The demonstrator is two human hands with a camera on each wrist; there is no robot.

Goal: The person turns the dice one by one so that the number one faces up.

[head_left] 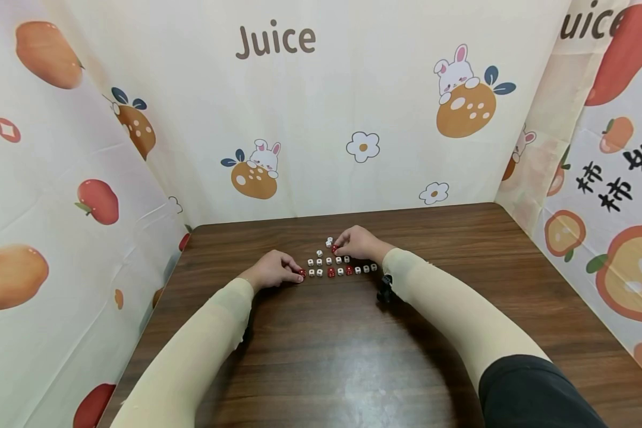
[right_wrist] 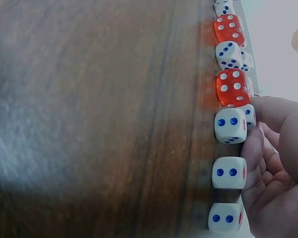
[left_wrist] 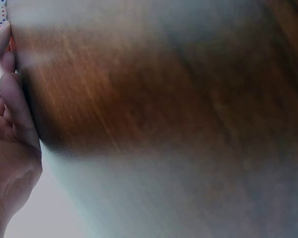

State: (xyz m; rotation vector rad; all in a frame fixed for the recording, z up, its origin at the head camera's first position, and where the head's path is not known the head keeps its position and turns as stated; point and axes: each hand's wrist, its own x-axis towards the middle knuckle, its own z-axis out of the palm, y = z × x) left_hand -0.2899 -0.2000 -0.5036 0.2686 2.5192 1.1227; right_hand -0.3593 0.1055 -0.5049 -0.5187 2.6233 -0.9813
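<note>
At the left end of the front row of dice, my left hand (head_left: 271,270) pinches a red die (head_left: 302,273) between thumb and fingertips. Behind the rows, my right hand (head_left: 361,244) has its fingertips on another red die (head_left: 334,249). The front row mixes white dice (head_left: 357,270) with red ones (head_left: 330,272). Just behind it runs a row of white dice (head_left: 329,261). A lone white die (head_left: 319,253) sits farther back, near a pair of white dice (head_left: 329,242). In the right wrist view, my fingers partly cover the dice behind the front row.
The dice stand on a dark brown wooden table (head_left: 310,356). A printed curtain (head_left: 321,107) with fruit and rabbit pictures hangs along the table's back edge and both sides. A small black device (head_left: 385,290) is at my right wrist.
</note>
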